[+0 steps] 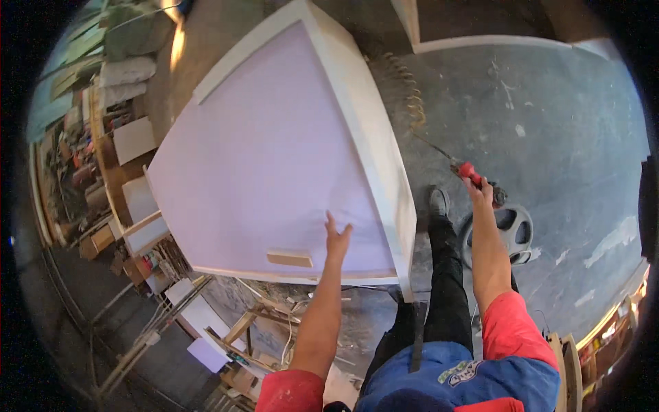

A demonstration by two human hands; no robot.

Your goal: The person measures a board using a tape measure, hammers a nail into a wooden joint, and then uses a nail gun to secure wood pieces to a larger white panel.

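A large cabinet-like box with a pale lilac panel (247,158) and a white wooden frame (360,130) stands in front of me. My left hand (336,239) is over the panel's near right part, fingers spread and nothing in them; I cannot tell whether it touches the surface. A small flat wooden block (290,259) lies on the panel, left of that hand. Out to the right, beside the box, my right hand (480,192) is wrapped round a red air tool (468,172). Its exact kind is partly hidden by the fingers. A coiled yellowish hose (414,103) runs to it.
On the floor by my foot lies a grey spoked wheel-shaped piece (515,230). Another white-edged frame (494,42) is at the far right. Shelving with boards and clutter (103,185) lines the left, and a small wooden stand (241,328) is at the near left.
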